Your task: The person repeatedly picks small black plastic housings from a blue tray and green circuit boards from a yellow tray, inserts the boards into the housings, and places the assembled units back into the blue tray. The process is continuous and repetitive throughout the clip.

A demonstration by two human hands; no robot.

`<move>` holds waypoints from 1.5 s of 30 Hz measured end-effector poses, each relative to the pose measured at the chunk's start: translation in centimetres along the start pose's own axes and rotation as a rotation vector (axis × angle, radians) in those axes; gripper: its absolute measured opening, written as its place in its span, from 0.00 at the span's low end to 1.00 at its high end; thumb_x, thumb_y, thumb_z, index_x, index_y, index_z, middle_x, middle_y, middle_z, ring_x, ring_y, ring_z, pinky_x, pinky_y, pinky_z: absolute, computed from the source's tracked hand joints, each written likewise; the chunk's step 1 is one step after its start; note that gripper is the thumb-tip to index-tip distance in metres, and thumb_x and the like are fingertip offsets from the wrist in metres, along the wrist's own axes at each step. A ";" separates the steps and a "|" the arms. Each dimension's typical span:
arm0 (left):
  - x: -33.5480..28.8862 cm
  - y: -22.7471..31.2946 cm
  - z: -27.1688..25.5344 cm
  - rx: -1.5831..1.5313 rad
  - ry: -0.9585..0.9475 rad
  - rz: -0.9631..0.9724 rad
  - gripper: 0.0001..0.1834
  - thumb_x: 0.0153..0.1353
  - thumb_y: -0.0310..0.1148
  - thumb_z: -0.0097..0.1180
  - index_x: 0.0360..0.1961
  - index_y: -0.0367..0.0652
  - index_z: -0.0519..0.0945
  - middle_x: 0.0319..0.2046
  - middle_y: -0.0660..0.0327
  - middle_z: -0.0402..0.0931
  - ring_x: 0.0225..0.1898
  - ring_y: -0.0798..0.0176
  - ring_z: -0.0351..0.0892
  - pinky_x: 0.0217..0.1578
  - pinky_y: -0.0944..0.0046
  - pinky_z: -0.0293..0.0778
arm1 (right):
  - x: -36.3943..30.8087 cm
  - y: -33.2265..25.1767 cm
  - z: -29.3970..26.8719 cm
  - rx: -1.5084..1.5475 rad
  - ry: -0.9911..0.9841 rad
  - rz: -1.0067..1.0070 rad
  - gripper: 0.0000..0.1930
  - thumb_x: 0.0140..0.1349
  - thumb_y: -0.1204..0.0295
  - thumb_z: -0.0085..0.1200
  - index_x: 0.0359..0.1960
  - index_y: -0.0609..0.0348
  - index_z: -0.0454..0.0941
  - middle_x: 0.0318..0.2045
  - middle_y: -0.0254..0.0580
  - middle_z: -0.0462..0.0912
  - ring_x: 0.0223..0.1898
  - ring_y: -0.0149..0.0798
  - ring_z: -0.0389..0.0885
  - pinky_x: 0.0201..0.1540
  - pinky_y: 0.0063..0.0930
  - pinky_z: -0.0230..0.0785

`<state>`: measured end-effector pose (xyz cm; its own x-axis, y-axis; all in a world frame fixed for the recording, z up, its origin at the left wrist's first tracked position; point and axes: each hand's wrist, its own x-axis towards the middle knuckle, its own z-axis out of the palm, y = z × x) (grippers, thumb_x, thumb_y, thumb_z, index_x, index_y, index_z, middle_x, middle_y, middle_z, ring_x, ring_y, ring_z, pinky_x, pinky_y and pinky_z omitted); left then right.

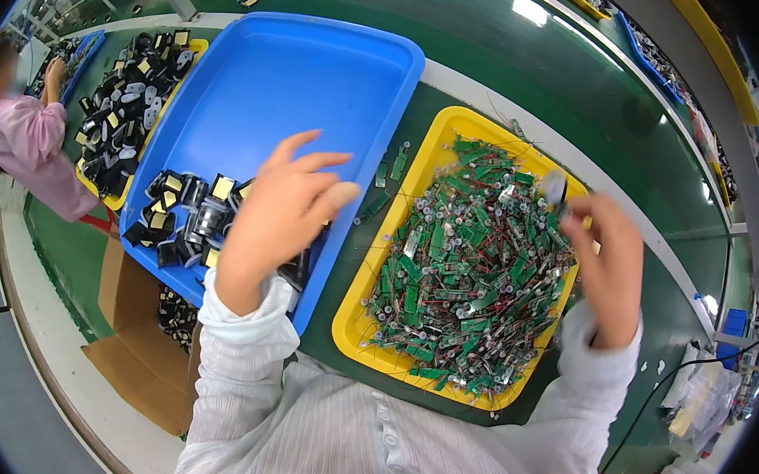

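Note:
My left hand (pixel 278 215) hangs over the blue tray (pixel 320 38), fingers apart and nothing in them. Under and beside it, black plastic housings (pixel 166 205) with pale yellow squares lie heaped in the tray's near part. My right hand (pixel 607 261) is closed at the fingertips on a small black-and-grey plastic housing (pixel 554 191), blurred by motion. That hand is above the right edge of a yellow tray (pixel 355 336). Inside the yellow tray is a large pile of green circuit boards (pixel 476 268) with thin wires and small round grey parts.
A few loose boards (pixel 399 162) lie on the green table between the trays. Left of the blue tray, another yellow tray (pixel 199 48) holds more housings. An open cardboard box (pixel 148 357) stands below. A co-worker in pink (pixel 36 139) is at far left. Clear plastic bags (pixel 709 392) lie at right.

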<state>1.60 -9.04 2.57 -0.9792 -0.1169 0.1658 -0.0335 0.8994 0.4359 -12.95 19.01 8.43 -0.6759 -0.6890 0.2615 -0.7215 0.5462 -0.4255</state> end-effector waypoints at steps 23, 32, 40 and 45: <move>1.2 2.3 0.8 -0.068 0.316 0.030 0.15 0.38 0.30 0.63 0.31 0.40 0.76 0.26 0.58 0.68 0.36 0.57 0.67 0.38 0.62 0.65 | 1.7 6.0 3.3 0.043 -0.062 -0.133 0.07 0.43 0.71 0.59 0.24 0.57 0.74 0.25 0.40 0.73 0.34 0.45 0.71 0.40 0.35 0.63; 0.6 5.7 3.4 -0.672 0.154 0.112 0.15 0.52 0.31 0.58 0.39 0.36 0.72 0.33 0.54 0.74 0.34 0.58 0.74 0.34 0.65 0.70 | -0.6 4.1 4.2 -0.024 -0.148 -0.024 0.12 0.39 0.69 0.64 0.26 0.58 0.76 0.26 0.41 0.74 0.37 0.46 0.70 0.40 0.36 0.63; 0.2 6.9 5.4 -1.102 0.095 -0.008 0.15 0.51 0.29 0.59 0.41 0.37 0.73 0.39 0.57 0.72 0.39 0.63 0.74 0.37 0.66 0.72 | -2.3 -0.9 3.3 1.269 -0.265 0.277 0.10 0.49 0.80 0.59 0.34 0.64 0.74 0.34 0.39 0.78 0.30 0.27 0.76 0.35 0.20 0.71; -0.1 7.3 5.8 -1.163 0.079 -0.027 0.17 0.48 0.28 0.62 0.39 0.37 0.74 0.41 0.57 0.72 0.41 0.64 0.73 0.38 0.67 0.73 | -3.0 -3.1 5.7 1.540 -0.034 0.365 0.12 0.49 0.84 0.57 0.34 0.64 0.70 0.35 0.45 0.77 0.35 0.33 0.78 0.39 0.26 0.75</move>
<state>0.27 0.00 0.58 -0.9643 -0.1928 0.1814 0.1902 -0.0279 0.9814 -7.84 16.65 4.00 -0.7529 -0.6557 -0.0567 0.3236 -0.2939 -0.8994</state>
